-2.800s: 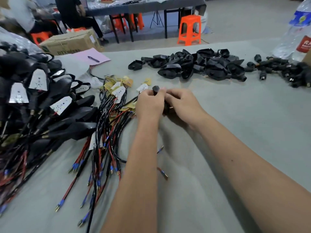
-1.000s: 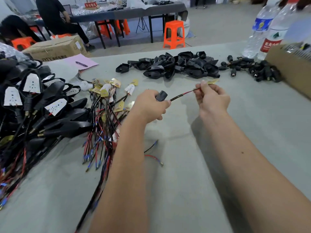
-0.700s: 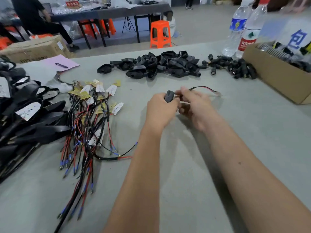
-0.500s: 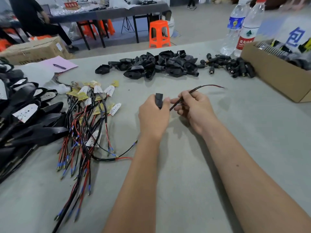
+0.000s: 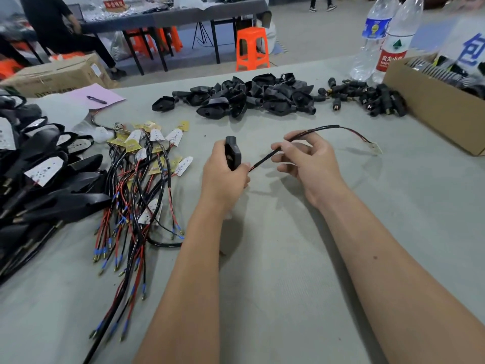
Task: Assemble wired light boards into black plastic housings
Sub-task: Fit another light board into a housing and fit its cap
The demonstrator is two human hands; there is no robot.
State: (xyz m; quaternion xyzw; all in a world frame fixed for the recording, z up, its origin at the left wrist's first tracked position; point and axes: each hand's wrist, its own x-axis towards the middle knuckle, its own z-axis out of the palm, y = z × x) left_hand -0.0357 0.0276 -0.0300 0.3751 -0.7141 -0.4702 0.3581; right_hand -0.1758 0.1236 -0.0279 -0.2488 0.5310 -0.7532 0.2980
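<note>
Two hands raised above worktop (image 5: 275, 271) centre: left hand (image 5: 223, 177) clamped on black housing (image 5: 232, 153), right hand (image 5: 307, 161) pinching black-sleeved wire (image 5: 265, 159) running from housing; small light board (image 5: 375, 149) dangling toward right edge.

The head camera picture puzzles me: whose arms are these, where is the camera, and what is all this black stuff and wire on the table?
There is no machine here. A person wears a camera on the head, so you look down along their own two arms. The left hand grips a small black housing. The right hand pinches a black-sleeved wire that runs from the housing to a small white light board at its far end. On the grey table lie a bundle of wired boards, a heap of empty black housings, small black connectors, a cardboard box and, at far left, what look like finished pieces.
</note>
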